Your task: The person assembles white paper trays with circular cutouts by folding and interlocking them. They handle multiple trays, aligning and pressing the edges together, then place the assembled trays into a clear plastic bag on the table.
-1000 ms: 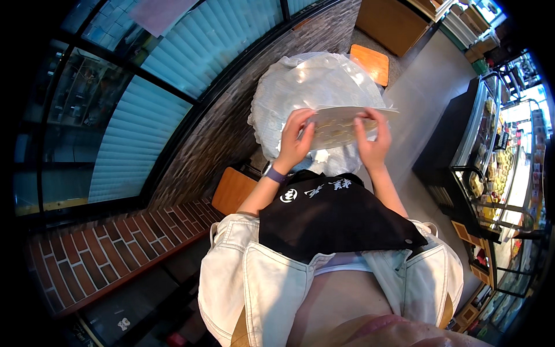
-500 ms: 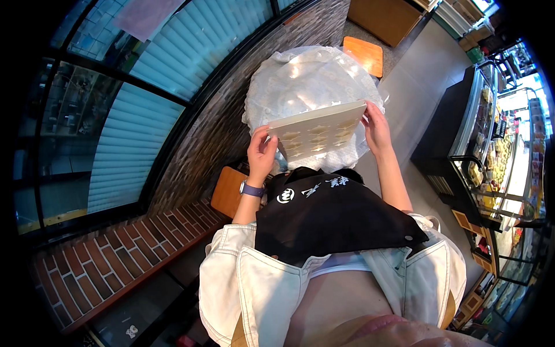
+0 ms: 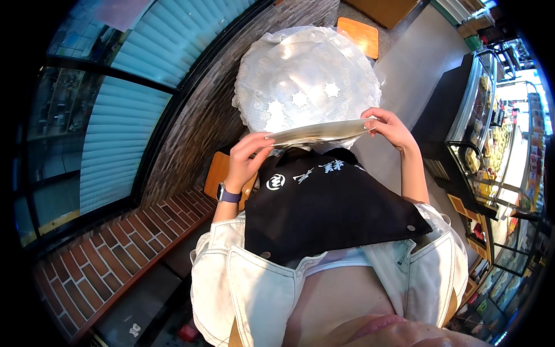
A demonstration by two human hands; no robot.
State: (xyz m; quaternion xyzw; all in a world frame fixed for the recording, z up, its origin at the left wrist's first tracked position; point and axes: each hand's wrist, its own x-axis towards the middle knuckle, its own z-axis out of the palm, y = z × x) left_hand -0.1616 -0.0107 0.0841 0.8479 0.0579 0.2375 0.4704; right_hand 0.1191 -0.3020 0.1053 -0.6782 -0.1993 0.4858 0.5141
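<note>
Both hands hold a flat sheet edge-on above a round, lace-covered table.

At mid-frame the left hand [image 3: 245, 159] pinches the sheet's [image 3: 321, 132] left end between thumb and curled fingers, while the right hand [image 3: 392, 128] grips the right end the same way. The sheet is level, seen nearly edge-on, just in front of the round table [image 3: 300, 69] with its white lace cloth, above a black apron [image 3: 329, 202]. It looks like the carrying stage; setting it down would call for keeping both ends level over the cloth.
</note>
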